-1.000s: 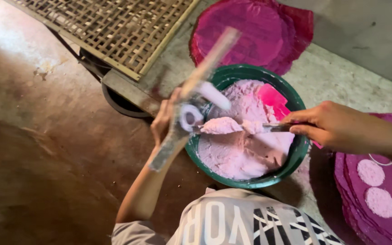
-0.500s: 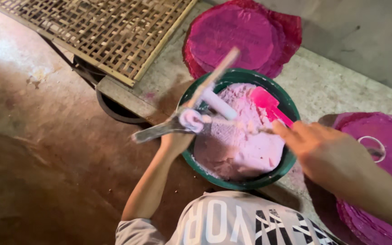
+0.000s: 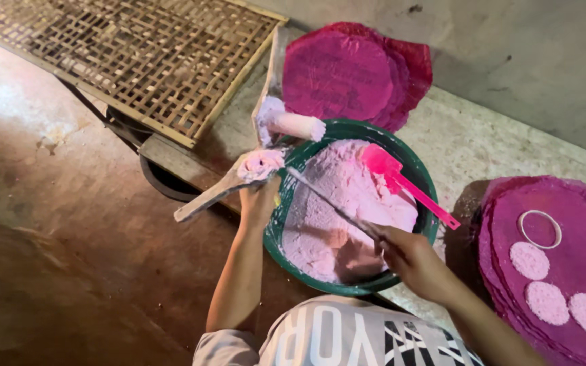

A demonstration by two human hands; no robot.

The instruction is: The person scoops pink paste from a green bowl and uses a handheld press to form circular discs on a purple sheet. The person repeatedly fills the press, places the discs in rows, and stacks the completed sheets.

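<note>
Closest to me, just above the hem of my grey printed shirt (image 3: 367, 339), my right hand (image 3: 412, 261) was closed around the near end of a thin flat blade (image 3: 327, 203), whose far tip reached across toward my left hand. Under that hand sat the green bowl (image 3: 276, 230), filled with pale pink dough (image 3: 334, 210), and the hand hung over its near rim. Off to the right of my right hand lay a stack of magenta sheets (image 3: 564, 264) carrying several flat pink discs (image 3: 544, 298) and a small white ring (image 3: 539, 228).

Just beyond the bowl's left rim, my left hand (image 3: 260, 196) was clamped on a wooden press (image 3: 239, 179) smeared with dough; its long handle pointed away to the left and a pale roller (image 3: 296, 125) stuck out above my fingers. A pink plastic scoop (image 3: 401, 179) rested in the dough past my right hand, its handle leaning over the right rim.

Farther on, beyond both hands, a second pile of magenta sheets (image 3: 354, 74) lay on the concrete ledge (image 3: 469, 142), and a woven bamboo tray (image 3: 130, 54) sat past my left hand.
</note>
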